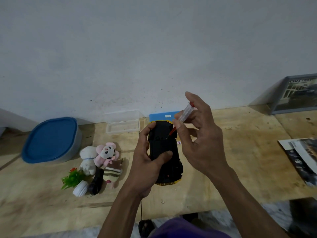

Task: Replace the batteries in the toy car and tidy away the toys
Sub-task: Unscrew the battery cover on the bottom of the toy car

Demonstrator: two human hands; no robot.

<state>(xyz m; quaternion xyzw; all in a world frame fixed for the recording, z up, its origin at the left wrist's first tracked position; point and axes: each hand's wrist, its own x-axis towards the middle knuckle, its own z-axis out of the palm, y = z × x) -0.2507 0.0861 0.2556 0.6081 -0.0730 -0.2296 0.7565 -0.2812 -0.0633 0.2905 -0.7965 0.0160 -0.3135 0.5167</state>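
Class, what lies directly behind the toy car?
Behind the toy car, a blue board lies against the wall; car and right hand cover its lower part.

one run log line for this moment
step: unscrewing battery cover | left hand: holds toy car upside down | right hand: pinches screwdriver, tip at car underside | plush toys: on table

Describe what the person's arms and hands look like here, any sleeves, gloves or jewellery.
Both forearms are bare up to the bottom edge of the picture, so no sleeves show. The left hand and the right hand wear no gloves, and no rings, watch or bracelet can be seen on fingers or wrists. A bit of purple clothing shows at the bottom edge, between the arms.
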